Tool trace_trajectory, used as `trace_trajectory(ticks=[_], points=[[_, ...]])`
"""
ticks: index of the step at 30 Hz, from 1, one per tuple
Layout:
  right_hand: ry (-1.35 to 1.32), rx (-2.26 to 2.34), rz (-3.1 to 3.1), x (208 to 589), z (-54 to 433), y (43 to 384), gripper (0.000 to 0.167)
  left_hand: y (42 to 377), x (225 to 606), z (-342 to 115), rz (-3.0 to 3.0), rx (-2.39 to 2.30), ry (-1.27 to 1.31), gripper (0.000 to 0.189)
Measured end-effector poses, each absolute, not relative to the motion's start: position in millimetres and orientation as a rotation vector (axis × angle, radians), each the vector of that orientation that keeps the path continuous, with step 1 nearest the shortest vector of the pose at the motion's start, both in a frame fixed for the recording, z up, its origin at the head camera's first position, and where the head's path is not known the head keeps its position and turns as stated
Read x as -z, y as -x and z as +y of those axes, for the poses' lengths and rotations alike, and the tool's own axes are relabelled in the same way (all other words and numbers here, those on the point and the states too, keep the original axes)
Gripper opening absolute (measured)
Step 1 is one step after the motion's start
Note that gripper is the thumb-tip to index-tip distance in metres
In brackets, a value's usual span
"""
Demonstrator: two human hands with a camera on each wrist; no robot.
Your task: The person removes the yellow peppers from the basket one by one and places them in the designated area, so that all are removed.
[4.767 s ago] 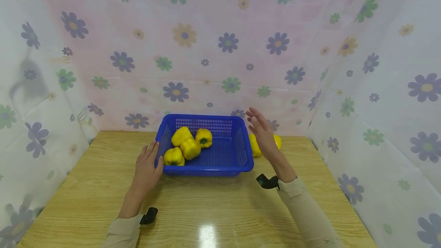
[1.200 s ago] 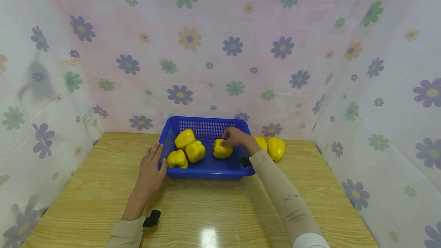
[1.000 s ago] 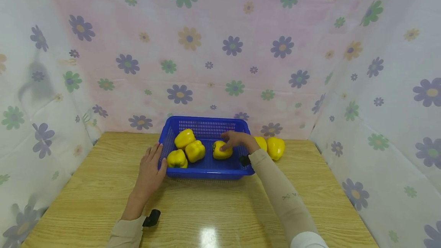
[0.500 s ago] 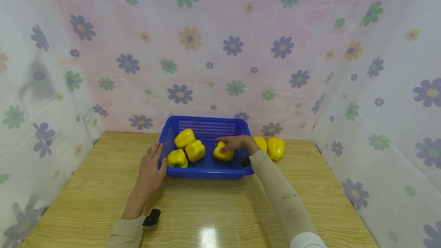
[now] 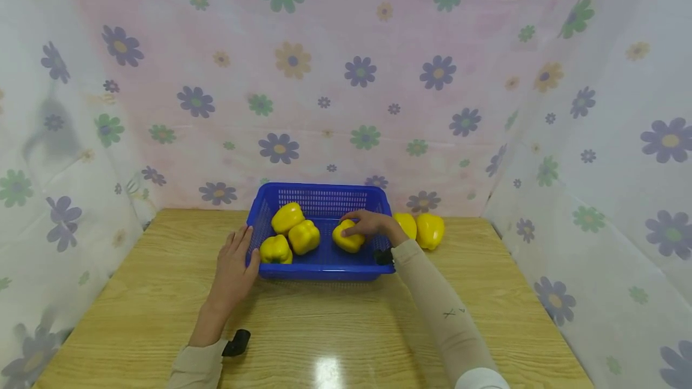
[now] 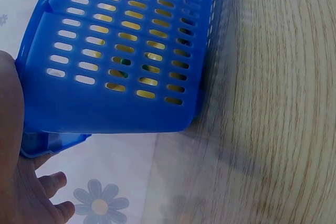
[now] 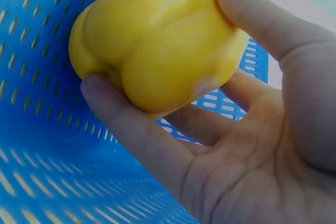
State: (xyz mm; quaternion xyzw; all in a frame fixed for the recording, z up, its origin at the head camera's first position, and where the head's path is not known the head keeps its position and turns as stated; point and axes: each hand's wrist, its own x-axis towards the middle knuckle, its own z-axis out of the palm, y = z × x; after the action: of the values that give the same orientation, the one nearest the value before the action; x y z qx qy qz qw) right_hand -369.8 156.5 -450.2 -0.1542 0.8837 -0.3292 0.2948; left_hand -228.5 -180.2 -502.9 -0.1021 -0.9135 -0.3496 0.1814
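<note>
My right hand (image 5: 370, 224) grips a yellow bell pepper (image 5: 346, 238) inside the right half of a blue plastic basket (image 5: 324, 268). In the right wrist view, thumb and fingers spread around the bell pepper (image 7: 163, 40), with the slotted basket wall behind it. My left hand (image 5: 233, 266) rests on the basket's left rim, fingers extended. Close by, three more yellow bell peppers lie in the basket's left half: one at the back (image 5: 288, 217), one in the middle (image 5: 304, 237) and one at the front (image 5: 275, 250).
Just right of the basket, two yellow bell peppers, one partly behind the right wrist (image 5: 406, 225) and another (image 5: 430, 232), lie on the wooden table (image 5: 324, 323). Flower-patterned cloth (image 5: 324, 65) encloses the table at the back and both sides.
Since the earliest frame, my right hand has come in from beyond the right rim and a pepper has shifted rightward. In the last second it has turned slightly, hiding its stem. Left hand stays.
</note>
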Motion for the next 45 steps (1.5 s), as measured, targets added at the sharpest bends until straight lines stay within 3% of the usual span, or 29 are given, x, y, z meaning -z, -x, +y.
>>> trace_trajectory(ticks=[26, 45], points=[[0.333, 1.167, 2.218, 449, 160, 361, 0.060, 229, 505, -178, -2.591, 0.988, 0.281, 0.056], [0.352, 1.280, 2.202, 422, 157, 355, 0.061, 230, 503, -180, -2.593, 0.992, 0.278, 0.056]])
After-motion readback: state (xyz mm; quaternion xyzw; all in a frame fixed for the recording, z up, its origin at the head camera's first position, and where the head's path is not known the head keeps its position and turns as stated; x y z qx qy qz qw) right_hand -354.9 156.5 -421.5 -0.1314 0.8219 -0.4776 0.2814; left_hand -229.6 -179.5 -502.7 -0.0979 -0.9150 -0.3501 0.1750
